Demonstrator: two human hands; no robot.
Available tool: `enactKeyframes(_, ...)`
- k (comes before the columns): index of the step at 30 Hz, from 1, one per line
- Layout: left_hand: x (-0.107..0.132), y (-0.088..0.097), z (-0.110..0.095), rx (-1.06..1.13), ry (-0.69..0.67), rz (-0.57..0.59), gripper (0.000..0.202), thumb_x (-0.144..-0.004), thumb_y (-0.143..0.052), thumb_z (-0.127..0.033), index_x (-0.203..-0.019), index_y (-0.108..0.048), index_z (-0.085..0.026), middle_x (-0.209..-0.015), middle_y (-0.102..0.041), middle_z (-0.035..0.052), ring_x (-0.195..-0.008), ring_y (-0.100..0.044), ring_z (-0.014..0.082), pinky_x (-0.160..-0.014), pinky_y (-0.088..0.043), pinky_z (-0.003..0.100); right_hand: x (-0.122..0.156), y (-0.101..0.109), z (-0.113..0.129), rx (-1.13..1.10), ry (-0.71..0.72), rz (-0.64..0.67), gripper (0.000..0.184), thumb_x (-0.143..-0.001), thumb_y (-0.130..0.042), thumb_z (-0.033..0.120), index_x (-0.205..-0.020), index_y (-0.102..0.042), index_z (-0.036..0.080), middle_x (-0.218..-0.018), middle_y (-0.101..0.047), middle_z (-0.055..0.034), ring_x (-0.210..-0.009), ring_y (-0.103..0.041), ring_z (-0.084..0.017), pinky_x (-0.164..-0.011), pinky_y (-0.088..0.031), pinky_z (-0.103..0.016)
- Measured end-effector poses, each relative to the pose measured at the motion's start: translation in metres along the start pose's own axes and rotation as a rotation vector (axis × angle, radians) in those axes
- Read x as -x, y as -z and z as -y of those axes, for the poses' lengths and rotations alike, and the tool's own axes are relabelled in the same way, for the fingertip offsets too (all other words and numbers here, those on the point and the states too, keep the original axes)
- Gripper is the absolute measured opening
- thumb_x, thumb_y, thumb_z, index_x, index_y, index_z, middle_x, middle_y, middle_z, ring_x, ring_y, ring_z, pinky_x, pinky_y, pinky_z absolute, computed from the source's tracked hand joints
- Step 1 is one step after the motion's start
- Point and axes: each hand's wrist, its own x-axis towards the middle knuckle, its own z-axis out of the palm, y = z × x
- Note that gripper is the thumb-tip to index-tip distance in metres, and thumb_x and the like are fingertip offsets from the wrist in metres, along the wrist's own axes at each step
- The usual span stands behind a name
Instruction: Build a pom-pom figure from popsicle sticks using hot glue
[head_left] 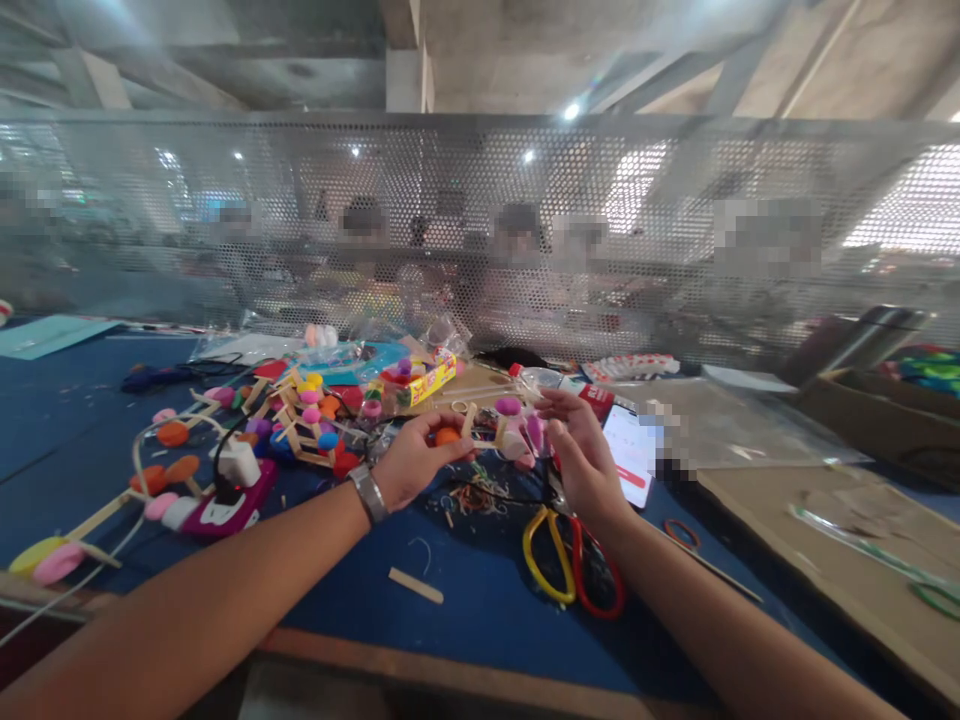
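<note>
From my end I see two forearms, both bare right down to the btm edge of the view, ending in a bare left hand [411,462] and a bare right hand [583,462]. Only worn item I can make out is a watch [369,493] on the L wrist, w/ a silver-grey metal band, glossy, sitting snug just behind the hand. Dial faces away from the cam, so I can't tell its shape or colour; nails etc. are too blurred to call.
</note>
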Motion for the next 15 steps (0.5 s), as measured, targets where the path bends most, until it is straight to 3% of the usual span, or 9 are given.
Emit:
enactKeyframes(5,0.004,-0.004,-0.002,0.018,0.001,0.01,0.047,-0.057,-0.093,-0.039,-0.081,-0.059,-0.016,-0.076,-0.064,-0.0038,-0.069,-0.067,0.0129,-0.068,-0.056,0.027,0.002,0.0,0.001,0.093,0.013,0.021,0.035,-0.093,-0.056,0.052,-0.114,-0.059,0.025,-0.114,-0.065,-0.0091,-0.102,-0.061,-0.026,-0.086,-0.049,-0.04)
enactKeyframes(10,0.006,-0.006,-0.005,-0.03,0.064,0.013,0.048,-0.06,-0.091,-0.041,-0.079,-0.054,-0.018,-0.071,-0.061,-0.0051,-0.061,-0.062,0.0114,-0.052,-0.045,0.021,-0.005,0.001,0.009,0.169,0.021,0.019,0.029,-0.094,-0.054,0.05,-0.107,-0.062,0.024,-0.105,-0.067,-0.0072,-0.091,-0.061,-0.024,-0.081,-0.048,-0.039)
enactKeyframes(15,0.003,-0.006,0.001,-0.062,0.116,0.009,0.044,-0.062,-0.09,-0.036,-0.078,-0.052,-0.019,-0.064,-0.06,-0.0064,-0.054,-0.058,0.0103,-0.048,-0.04,0.021,-0.021,0.002,0.025,0.199,0.036,0.06,0.027,-0.096,-0.051,0.049,-0.101,-0.064,0.027,-0.096,-0.066,-0.0065,-0.092,-0.06,-0.026,-0.082,-0.045,-0.04)
